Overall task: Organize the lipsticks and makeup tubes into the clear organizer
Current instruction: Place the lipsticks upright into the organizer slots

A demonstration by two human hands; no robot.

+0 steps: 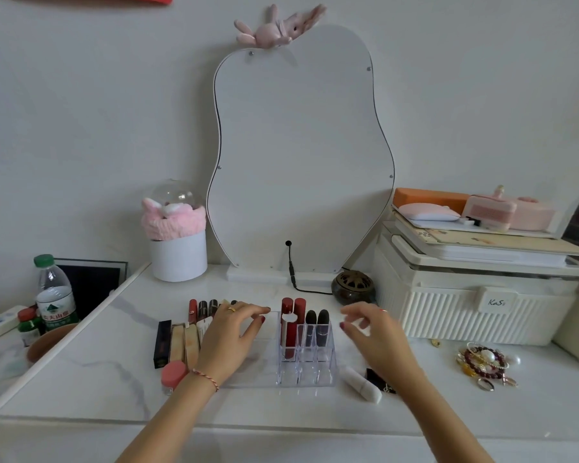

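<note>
Scene: a white marble-look tabletop (91, 349) carries the clear organizer (303, 359) near the middle, closer to the front edge than to the back.
Organizer contents: two red lipsticks (293, 325) stand upright in its back-left cells; two black-capped tubes (316, 325) stand just beside them toward the right. The front cells appear vacant.
Left hand (229, 335): fingers spread and unclenched, grasping nothing; it hovers over the loose row of lipsticks (203, 309) and over the flat clear section to the left of the cells. Contact with that section cannot be confirmed.
Right hand (370, 332): fingers loosely curled, holding nothing; it hangs just right of the organizer, apart from it.
Unsorted items, left side: a black tube (162, 344), beige tubes (184, 342) and a pink-lidded jar (173, 375) lie toward the left edge, partly under the left hand.
Unsorted items, right side: a white tube (361, 384) and a black item (380, 382) lie near the front edge, below the right wrist, not in reach of the fingertips as posed.
Step judged in hand: selecting the next piece to load.
Recommended method: take one tube by its cap end, keep it upright, lower it straight into a vacant front cell, and steady the organizer with the free hand so standing pieces do not topple.
</note>
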